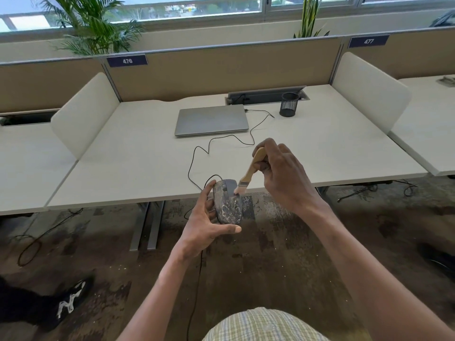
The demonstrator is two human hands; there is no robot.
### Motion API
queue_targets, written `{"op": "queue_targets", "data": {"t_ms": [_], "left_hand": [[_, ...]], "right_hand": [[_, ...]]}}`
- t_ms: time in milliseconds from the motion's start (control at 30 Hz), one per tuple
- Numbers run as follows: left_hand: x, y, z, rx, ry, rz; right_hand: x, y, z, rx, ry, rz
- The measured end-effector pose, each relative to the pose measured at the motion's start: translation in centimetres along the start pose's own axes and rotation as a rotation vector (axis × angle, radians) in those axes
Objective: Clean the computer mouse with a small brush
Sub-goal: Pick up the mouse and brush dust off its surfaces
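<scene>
We cradle the dusty mouse [227, 205] in our left hand [204, 225], off the tabletop [138, 156], so our right hand [283, 173], pinching the brush [251, 171], sweeps it.

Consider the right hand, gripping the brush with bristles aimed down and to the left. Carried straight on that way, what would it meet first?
Probably the mouse in the left hand: the right hand's brush already seems to touch it.

The left hand [205, 222] hid the mouse's [227, 203] far side & underside, the right hand [283, 173] covered the brush [251, 169] handle's top end, the bristle tips were blurred vs. the mouse shell, and the shoe [70, 300] at bottom left was smeared, partly cut off.
</scene>
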State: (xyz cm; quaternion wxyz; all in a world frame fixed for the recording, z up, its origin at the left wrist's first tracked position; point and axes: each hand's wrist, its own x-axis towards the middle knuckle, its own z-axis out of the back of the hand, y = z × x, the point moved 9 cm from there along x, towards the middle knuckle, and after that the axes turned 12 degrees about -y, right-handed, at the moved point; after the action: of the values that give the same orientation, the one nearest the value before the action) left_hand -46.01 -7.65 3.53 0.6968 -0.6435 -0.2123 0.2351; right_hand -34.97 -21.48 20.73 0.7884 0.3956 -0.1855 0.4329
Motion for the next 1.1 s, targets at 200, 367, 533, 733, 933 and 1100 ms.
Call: {"op": "queue_targets", "data": {"t_ms": [200, 367, 533, 733, 933, 1100], "left_hand": [[0.3, -0.5, -0.1, -0.002, -0.005, -0.009], [0.3, -0.3, 0.4, 0.005, -0.024, -0.008], [0.3, -0.5, 0.4, -0.004, -0.029, -0.007], [0.5, -0.7, 0.4, 0.011, -0.023, -0.025], [0.2, -0.4, 0.8, -0.011, -0.034, -0.004], [0.2, -0.7, 0.3, -0.017, -0.014, -0.014]], "right_hand": [[0.2, 0.7, -0.3, 0.076, -0.024, 0.002], [-0.6, -0.6, -0.1, 0.027, -0.025, -0.013], [-0.1, -1.1, 0.3, 0.065, -0.072, -0.037], [0.0, -0.6, -0.3, 0.112, -0.09, -0.024], [-1.1, -2.4, -0.4, 0.074, -0.078, -0.065], [-0.4, -2.2, 0.4, 0.128, -0.14, -0.077]]}}
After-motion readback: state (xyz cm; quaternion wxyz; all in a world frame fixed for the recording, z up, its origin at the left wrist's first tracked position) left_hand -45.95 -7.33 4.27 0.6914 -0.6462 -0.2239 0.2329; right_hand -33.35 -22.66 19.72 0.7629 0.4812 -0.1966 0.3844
